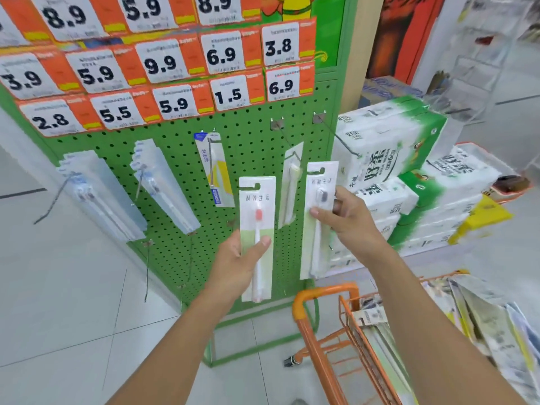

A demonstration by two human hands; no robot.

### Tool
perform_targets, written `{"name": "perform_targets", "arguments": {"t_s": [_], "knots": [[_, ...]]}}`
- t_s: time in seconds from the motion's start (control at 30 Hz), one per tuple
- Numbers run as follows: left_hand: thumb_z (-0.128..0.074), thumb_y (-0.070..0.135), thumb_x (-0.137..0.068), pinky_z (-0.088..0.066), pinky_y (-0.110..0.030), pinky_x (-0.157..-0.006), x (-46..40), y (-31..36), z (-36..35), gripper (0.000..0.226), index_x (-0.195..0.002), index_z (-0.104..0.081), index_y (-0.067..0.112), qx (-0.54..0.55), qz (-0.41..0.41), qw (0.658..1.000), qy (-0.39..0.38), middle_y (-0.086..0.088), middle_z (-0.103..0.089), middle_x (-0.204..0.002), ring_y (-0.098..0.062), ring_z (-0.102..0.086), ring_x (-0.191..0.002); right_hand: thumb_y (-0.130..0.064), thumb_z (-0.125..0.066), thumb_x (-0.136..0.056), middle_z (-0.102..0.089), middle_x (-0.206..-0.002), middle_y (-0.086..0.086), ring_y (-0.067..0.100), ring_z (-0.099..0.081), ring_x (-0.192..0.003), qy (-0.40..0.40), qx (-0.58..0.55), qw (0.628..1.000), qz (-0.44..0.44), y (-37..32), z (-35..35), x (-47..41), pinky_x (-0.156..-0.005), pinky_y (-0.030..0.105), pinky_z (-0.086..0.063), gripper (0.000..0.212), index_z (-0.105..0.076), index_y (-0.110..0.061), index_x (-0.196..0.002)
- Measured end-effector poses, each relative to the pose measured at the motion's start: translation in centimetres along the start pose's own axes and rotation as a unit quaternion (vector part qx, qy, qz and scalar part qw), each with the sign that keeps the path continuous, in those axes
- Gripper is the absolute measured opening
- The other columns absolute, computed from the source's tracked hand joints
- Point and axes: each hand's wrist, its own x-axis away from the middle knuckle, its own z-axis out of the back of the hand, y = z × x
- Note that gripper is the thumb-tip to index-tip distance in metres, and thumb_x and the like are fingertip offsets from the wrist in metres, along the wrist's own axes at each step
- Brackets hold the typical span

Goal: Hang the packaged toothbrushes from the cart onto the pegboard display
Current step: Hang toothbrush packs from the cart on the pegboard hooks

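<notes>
My left hand [236,264] holds a packaged toothbrush with a pink head [257,211] upright in front of the green pegboard [248,150], thumb across its lower half. My right hand [347,220] pinches a second packaged toothbrush with a dark head [320,182], its hang hole near the tip of a long empty peg [339,135]. Another pack [290,185] hangs on the neighbouring peg. The orange cart [327,331] stands at lower right with several more packs [482,317] in it.
Other toothbrush packs [96,194] [163,185] [214,168] hang further left on the pegboard, under rows of orange price tags [163,62]. Bare pegs [147,267] stick out low on the board. Stacked tissue packs [403,171] sit right of the board. The floor is white tile.
</notes>
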Motion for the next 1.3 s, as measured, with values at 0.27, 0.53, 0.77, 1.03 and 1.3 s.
{"name": "perform_targets", "arguments": {"t_s": [0.27,0.53,0.77,1.03,1.3], "knots": [[-0.066,0.024,-0.096,-0.050,-0.017,-0.077,-4.6,-0.7,-1.2,0.013,-0.108,-0.066,0.027,0.024,0.023,0.999,0.032,0.021,-0.075,-0.099,0.003,-0.070,-0.092,-0.010,-0.069,-0.093,-0.075,-0.115,0.002,0.022,-0.069,-0.112,-0.047,-0.001,0.999,-0.013,2.6,0.0,-4.1,-0.101,0.045,-0.052,0.027,-0.065,-0.014,-0.119],[-0.066,0.021,-0.096,-0.054,-0.029,-0.091,-7.2,-0.3,-1.2,0.019,-0.114,-0.067,0.021,0.038,0.028,0.999,0.009,0.013,-0.077,-0.104,-0.006,-0.072,-0.100,-0.005,-0.069,-0.090,-0.077,-0.102,-0.001,0.018,-0.072,-0.100,-0.058,-0.007,0.998,0.000,1.9,-0.6,-5.2,-0.088,0.027,-0.055,0.018,-0.067,-0.011,-0.107],[-0.066,0.018,-0.095,-0.055,-0.022,-0.085,-8.2,-0.4,-1.3,0.014,-0.109,-0.066,0.022,0.050,0.024,0.998,-0.003,0.014,-0.077,-0.101,-0.004,-0.072,-0.096,-0.007,-0.069,-0.090,-0.074,-0.116,0.009,0.026,-0.068,-0.112,-0.051,-0.040,0.998,0.005,2.7,-0.6,-4.6,-0.098,0.038,-0.054,0.032,-0.064,-0.004,-0.121],[-0.066,0.016,-0.095,-0.057,-0.023,-0.085,-9.2,-0.8,-1.6,0.017,-0.112,-0.066,0.020,0.078,0.023,0.997,-0.013,0.009,-0.077,-0.103,-0.008,-0.073,-0.098,-0.008,-0.069,-0.086,-0.074,-0.116,0.010,0.024,-0.069,-0.111,-0.057,-0.060,0.997,0.007,2.7,-0.7,-4.4,-0.096,0.034,-0.055,0.039,-0.062,0.001,-0.123],[-0.065,0.016,-0.096,-0.058,-0.021,-0.079,-9.9,-0.6,-2.3,0.015,-0.111,-0.066,0.017,0.091,0.009,0.996,-0.020,0.006,-0.078,-0.104,-0.010,-0.073,-0.097,-0.010,-0.069,-0.091,-0.072,-0.120,0.012,0.028,-0.066,-0.117,-0.057,-0.026,0.998,-0.014,3.9,-0.3,-4.6,-0.103,0.040,-0.051,0.034,-0.061,-0.001,-0.123]]}}
